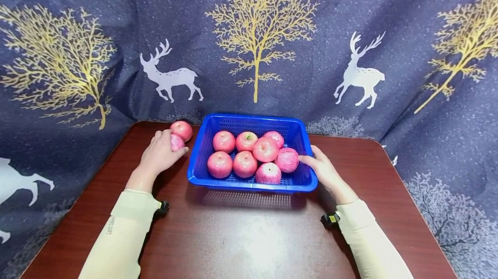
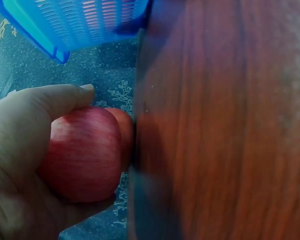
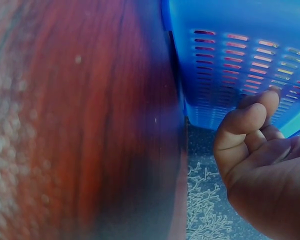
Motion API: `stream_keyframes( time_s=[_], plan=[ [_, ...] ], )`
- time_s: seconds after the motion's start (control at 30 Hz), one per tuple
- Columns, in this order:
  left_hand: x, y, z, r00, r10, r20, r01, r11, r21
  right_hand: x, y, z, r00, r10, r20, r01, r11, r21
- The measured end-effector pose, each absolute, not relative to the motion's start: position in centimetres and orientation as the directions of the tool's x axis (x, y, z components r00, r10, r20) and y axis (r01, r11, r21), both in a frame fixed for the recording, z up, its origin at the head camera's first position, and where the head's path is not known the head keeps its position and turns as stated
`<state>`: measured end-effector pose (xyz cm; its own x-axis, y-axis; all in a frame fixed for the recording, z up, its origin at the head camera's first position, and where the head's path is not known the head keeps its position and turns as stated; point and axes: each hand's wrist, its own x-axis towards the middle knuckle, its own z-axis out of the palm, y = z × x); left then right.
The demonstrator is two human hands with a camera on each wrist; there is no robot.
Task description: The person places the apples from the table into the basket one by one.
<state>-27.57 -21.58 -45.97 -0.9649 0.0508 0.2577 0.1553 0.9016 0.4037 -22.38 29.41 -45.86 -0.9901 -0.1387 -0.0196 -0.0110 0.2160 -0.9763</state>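
My left hand (image 1: 158,154) curls round a red apple (image 2: 85,155), thumb on one side and fingers on the other, left of the basket. Just behind that apple sits a second apple (image 1: 181,131) on the table, partly hidden in the left wrist view. My right hand (image 1: 326,170) grips the right rim of a blue plastic basket (image 1: 254,187); the thumb reaches over the rim and bent fingers (image 3: 242,120) lie along the slotted outer wall. Several red apples (image 1: 245,164) fill the basket's middle, with one apple (image 1: 265,149) resting on top of others.
The basket stands near the back of a brown wooden table (image 1: 233,236). Behind the table hangs a dark blue cloth (image 1: 295,89) printed with gold trees and white deer. Both wrists wear a small black device with a strap.
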Motion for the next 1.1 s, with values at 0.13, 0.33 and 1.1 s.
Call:
stream_keyframes(
  time_s=[0.13,0.33,1.1],
  plan=[
    [-27.6,-21.8,-45.7,-0.964,0.042,0.261,0.153,0.895,0.420,-22.4,29.5,-45.9,-0.989,-0.144,-0.017,-0.015,0.216,-0.976],
    [-27.4,-21.7,-45.2,-0.955,0.024,0.296,0.163,0.875,0.456,-22.4,29.5,-45.9,-0.989,-0.146,-0.019,-0.012,0.205,-0.979],
    [-26.5,-20.3,-42.5,-0.878,-0.148,0.455,0.177,0.783,0.597,-22.3,29.4,-46.0,-0.988,-0.151,-0.021,-0.009,0.196,-0.981]
  ],
)
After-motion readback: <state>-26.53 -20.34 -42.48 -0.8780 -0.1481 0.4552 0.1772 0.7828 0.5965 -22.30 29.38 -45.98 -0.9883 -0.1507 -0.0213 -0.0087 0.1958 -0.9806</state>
